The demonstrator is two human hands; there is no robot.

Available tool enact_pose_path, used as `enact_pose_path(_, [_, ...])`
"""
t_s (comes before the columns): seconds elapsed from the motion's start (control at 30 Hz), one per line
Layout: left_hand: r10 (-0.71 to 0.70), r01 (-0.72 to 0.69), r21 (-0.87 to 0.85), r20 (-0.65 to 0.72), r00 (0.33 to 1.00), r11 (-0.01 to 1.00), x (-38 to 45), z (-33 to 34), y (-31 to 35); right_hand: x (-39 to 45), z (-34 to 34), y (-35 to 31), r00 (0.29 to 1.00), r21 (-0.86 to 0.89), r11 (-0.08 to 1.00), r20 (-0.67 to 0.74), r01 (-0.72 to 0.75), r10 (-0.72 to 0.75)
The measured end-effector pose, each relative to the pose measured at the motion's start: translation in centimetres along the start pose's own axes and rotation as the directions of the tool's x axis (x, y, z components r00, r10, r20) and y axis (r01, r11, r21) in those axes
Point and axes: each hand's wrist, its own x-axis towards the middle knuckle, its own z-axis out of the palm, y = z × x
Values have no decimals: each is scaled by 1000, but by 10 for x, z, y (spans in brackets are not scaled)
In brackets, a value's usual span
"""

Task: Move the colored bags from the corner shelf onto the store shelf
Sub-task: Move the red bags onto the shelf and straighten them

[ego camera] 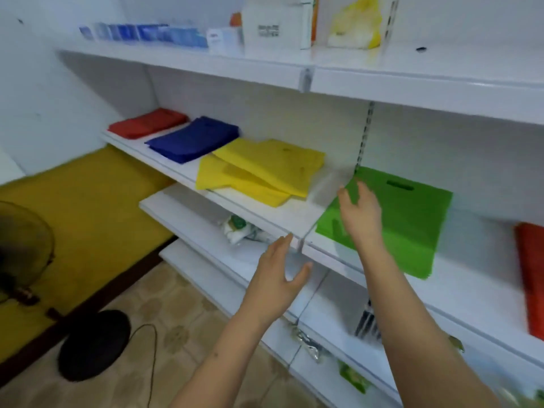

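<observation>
Flat green fabric bags and an orange-red stack right of slotted metal upright; yellow, blue, red stacks left of it, unmoved. Right hand fingers loosely spread above green; left hand spread, empty. Judged under halfway.

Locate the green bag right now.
Head view, right of centre: the green bag lies flat on the middle shelf, just right of the yellow bags, under the right hand.

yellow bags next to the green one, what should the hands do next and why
Probably reach the left hand over to the yellow bags. Both hands are open and empty, the right hand is over the green bags already lying flat, and the yellow stack is the nearest one left.
</observation>
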Motion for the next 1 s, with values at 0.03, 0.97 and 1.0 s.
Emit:
enact_pose_path(0.03, [-11, 11, 3, -24, 1000, 1000, -2, -20, -14, -4, 22, -16, 1000, 25, 999, 16, 25, -26])
enact_pose_path(0.97, [-202, 189, -71, -309, 929, 979, 281, -377, -309, 216, 520, -212, 962, 19, 997, 262, 71, -73])
enact_pose_path(1.0, [-208, 195, -71, -313, 927, 978, 291, -387, -320, 222, 536, -221, 958, 19, 996, 273, 90, -91])
